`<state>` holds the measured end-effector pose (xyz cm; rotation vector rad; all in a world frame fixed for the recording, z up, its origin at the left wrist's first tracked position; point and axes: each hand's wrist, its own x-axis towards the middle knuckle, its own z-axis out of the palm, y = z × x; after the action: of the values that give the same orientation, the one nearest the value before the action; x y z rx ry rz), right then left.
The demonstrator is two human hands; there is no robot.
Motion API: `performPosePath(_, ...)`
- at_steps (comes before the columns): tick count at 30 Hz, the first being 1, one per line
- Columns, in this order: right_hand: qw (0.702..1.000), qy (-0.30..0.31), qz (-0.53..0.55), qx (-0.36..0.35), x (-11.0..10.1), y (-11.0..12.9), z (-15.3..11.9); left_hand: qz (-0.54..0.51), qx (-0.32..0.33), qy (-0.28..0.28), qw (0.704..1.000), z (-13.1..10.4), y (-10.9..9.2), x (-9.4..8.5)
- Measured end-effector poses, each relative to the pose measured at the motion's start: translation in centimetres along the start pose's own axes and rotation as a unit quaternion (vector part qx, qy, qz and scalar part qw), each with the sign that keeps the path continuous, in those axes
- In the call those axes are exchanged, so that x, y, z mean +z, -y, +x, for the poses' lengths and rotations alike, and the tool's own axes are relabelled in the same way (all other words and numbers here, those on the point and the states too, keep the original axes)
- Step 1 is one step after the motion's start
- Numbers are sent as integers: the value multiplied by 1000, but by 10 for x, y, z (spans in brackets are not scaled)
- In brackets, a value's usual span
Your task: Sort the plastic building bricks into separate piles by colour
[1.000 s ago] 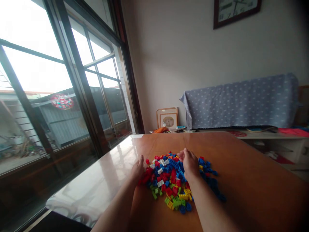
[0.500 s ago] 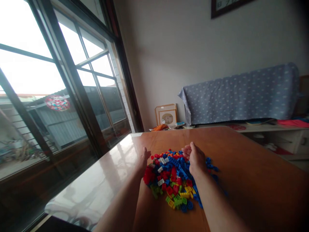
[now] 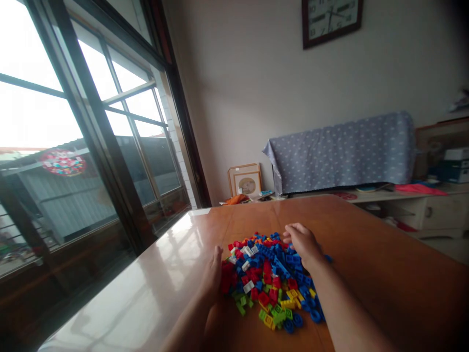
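A heap of toy building bricks (image 3: 269,274) in blue, red, white, yellow and green lies on the brown wooden table (image 3: 366,254). At its left edge my left hand (image 3: 213,274) stands on its side, thumb up, against the red bricks; it is open and grips nothing. My right hand (image 3: 302,242) is at the heap's upper right side, beside the blue bricks, its fingers apart and curving inward with nothing held. Part of the blue bricks is hidden behind my right wrist and forearm.
Large windows (image 3: 120,122) run along the left. Behind the table is a low cabinet (image 3: 436,215) bearing something under a spotted blue cloth (image 3: 340,154). Framed pictures (image 3: 246,183) lean on the wall, and a clock (image 3: 331,19) hangs above.
My left hand has come down along the heap's left side. My right hand has shifted slightly right and outward. The camera view has tilted up and turned right, showing more of the clock.
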<state>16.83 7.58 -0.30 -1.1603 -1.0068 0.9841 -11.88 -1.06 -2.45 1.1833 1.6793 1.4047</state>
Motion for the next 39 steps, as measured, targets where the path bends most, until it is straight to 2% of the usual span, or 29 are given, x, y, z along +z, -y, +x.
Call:
performPosePath(3, 982, 70, -154, -81, -1, -2, -5, -8, 45, 46, 998, 8, -15, 18)
performPosePath(5, 947, 124, -272, -119, -3, -2, -10, 20, 90, 48, 995, 16, -25, 27)
performPosePath(7, 902, 175, -374, -125, -3, 0, -16, 68, 147, 51, 985, 25, -32, 35)
performPosePath(9, 865, 204, -442, -124, -3, 3, -21, 130, 208, 73, 967, 29, -37, 44)
performPosePath(12, 837, 197, -494, -129, 0, 5, -25, 230, 296, 146, 916, 28, -44, 61)
performPosePath(14, 834, 194, -501, -128, 1, 5, -25, 292, 345, 183, 873, 24, -48, 72)
performPosePath(16, 844, 192, -484, -129, 2, 5, -24, 342, 369, 196, 842, 19, -53, 82)
performPosePath(19, 879, 175, -420, -146, 2, 5, -20, 382, 383, 198, 818, 15, -60, 91)
performPosePath(21, 906, 166, -356, -156, 2, 5, -18, 386, 388, 185, 817, 15, -63, 93)
performPosePath(23, 934, 156, -283, -151, 3, 5, -16, 367, 386, 155, 832, 18, -64, 91)
performPosePath(26, 967, 138, -171, -129, 4, 8, -14, 279, 354, 101, 887, 23, -64, 88)
performPosePath(28, 980, 125, -104, -117, 7, 12, -16, 171, 301, 96, 933, 26, -63, 86)
performPosePath(30, 985, 112, -55, -120, 13, 15, -20, 36, 202, 133, 970, 24, -61, 86)
performPosePath(31, 985, 106, -42, -126, 17, 15, -23, -31, 144, 162, 976, 21, -60, 86)
performPosePath(33, 984, 100, -37, -142, 25, 14, -30, -142, 44, 219, 964, 12, -58, 86)
performPosePath(36, 981, 119, -57, -144, 38, 8, -41, -228, 18, 276, 933, -2, -54, 79)
performPosePath(39, 976, 165, -66, -123, 46, 4, -52, -244, 31, 261, 933, -2, -48, 60)
